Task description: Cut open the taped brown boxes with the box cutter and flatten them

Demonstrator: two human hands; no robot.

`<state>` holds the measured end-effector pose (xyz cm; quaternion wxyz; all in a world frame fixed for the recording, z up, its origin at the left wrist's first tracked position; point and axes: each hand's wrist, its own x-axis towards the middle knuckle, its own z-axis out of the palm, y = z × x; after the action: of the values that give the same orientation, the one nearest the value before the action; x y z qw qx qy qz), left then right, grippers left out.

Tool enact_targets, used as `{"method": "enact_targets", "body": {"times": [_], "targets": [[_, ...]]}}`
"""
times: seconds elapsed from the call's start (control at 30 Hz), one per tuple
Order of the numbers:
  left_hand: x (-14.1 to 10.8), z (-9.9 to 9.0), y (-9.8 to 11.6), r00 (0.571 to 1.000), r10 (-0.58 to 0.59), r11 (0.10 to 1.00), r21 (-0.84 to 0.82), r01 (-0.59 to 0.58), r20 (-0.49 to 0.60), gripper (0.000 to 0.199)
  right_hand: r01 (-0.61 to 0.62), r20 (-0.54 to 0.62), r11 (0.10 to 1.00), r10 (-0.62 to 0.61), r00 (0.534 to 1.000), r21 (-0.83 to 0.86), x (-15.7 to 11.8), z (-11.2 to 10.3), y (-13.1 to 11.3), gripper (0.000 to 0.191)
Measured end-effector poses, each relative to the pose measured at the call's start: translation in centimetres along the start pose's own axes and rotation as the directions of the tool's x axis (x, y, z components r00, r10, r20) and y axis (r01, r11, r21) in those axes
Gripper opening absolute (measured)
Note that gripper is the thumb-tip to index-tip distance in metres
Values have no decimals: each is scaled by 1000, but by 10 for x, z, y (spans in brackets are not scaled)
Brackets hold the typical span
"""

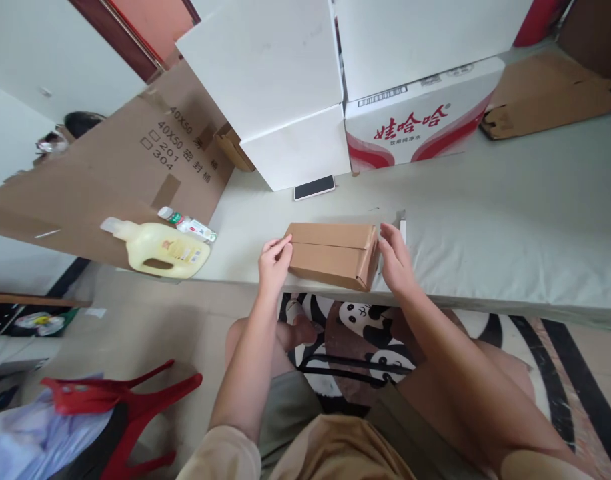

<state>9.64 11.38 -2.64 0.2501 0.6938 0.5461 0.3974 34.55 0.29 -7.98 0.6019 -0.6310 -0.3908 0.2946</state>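
A closed brown cardboard box [330,257] lies near the front edge of the cloth-covered table, with a seam along its top. My left hand [274,263] is at the box's left end, thumb and fingers drawn together on its edge. Beside the right end is my right hand [396,260], its fingers stretched out and close to the box's side. A small pale object [402,225] lies just behind my right fingers, partly hidden. Farther back lies a dark-screened phone [314,188].
White boxes [295,147] and a carton with red lettering [420,127] stand behind. A yellow jug [168,250], a small bottle [188,225] and a large cardboard sheet [135,167] are at left. Flattened cardboard [550,93] lies back right; a red stool [130,413] stands below left.
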Motion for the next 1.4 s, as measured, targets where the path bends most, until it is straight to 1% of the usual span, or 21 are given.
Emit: {"method": "enact_targets", "body": {"times": [0.1, 0.17, 0.2, 0.27, 0.33, 0.4, 0.47, 0.57, 0.73, 0.83, 0.87, 0.9, 0.97, 1.0, 1.03, 1.07, 1.1, 1.17, 1.2, 1.27, 1.4], "targets": [[8, -11, -5, 996, -80, 996, -42, 79, -35, 29, -208, 78, 974, 215, 974, -89, 1, -3, -1, 55], [13, -18, -8, 985, -164, 980, -119, 157, -57, 28, -251, 254, 964, 265, 930, -87, 0, -5, -3, 58], [14, -20, -8, 974, -222, 963, -170, 211, -49, 29, -231, 363, 972, 228, 904, -34, -1, -5, -4, 62], [12, -21, -8, 928, -371, 895, -262, 361, 12, 34, -133, 519, 981, 40, 854, 143, -4, -3, -7, 67], [4, -16, -6, 855, -509, 792, -332, 512, 105, 38, 13, 561, 971, -150, 814, 240, -9, 0, -10, 66], [-8, -7, -3, 793, -571, 686, -407, 602, 210, 43, 181, 557, 965, -258, 790, 189, -15, 5, -12, 64], [-23, 3, -1, 762, -545, 612, -456, 646, 350, 55, 345, 514, 934, -344, 786, 97, -19, 9, -14, 62], [-42, 17, -1, 701, -519, 590, -389, 708, 489, 65, 512, 409, 858, -481, 775, 39, -24, 11, -17, 59], [-58, 36, -9, 685, -480, 580, -387, 716, 548, 53, 583, 216, 810, -581, 785, 60, -25, 2, -24, 47], [-63, 45, -12, 658, -475, 667, -248, 702, 584, 44, 568, 169, 823, -560, 811, 0, -23, -2, -25, 40], [-65, 46, -11, 663, -473, 715, -188, 674, 580, 42, 560, 166, 828, -551, 818, -13, -22, -2, -25, 38], [-65, 46, -9, 702, -456, 770, -152, 619, 548, 40, 555, 168, 832, -544, 822, -22, -21, -1, -25, 35], [-65, 41, 0, 867, -333, 897, -158, 412, 370, 39, 553, 197, 833, -538, 820, -27, -20, 0, -25, 32], [-64, 36, 6, 950, -209, 953, -172, 251, 230, 40, 555, 221, 831, -536, 814, -26, -19, 1, -25, 31], [-63, 32, 13, 993, -50, 985, -157, 66, 103, 41, 559, 245, 829, -537, 807, -24, -19, 2, -25, 30], [-62, 28, 20, 992, 122, 987, -108, -117, 43, 42, 565, 267, 825, -540, 798, -21, -19, 3, -25, 29], [-61, 26, 26, 953, 291, 956, -70, -286, 86, 42, 572, 281, 820, -545, 790, -17, -19, 3, -26, 28], [-60, 27, 33, 829, 516, 853, -43, -520, 215, 41, 589, 285, 808, -565, 775, 0, -19, 4, -26, 27], [-60, 31, 34, 782, 586, 805, -38, -592, 215, 41, 594, 278, 805, -572, 771, 9, -19, 4, -26, 28], [-62, 42, 31, 753, 654, 756, -42, -653, 69, 48, 577, 244, 816, -557, 794, -14, -17, 2, -25, 28], [-68, 58, 22, 762, 642, 759, -71, -647, -77, 52, 387, 66, 872, -385, 920, -300, -2, -9, -16, 25]]}}
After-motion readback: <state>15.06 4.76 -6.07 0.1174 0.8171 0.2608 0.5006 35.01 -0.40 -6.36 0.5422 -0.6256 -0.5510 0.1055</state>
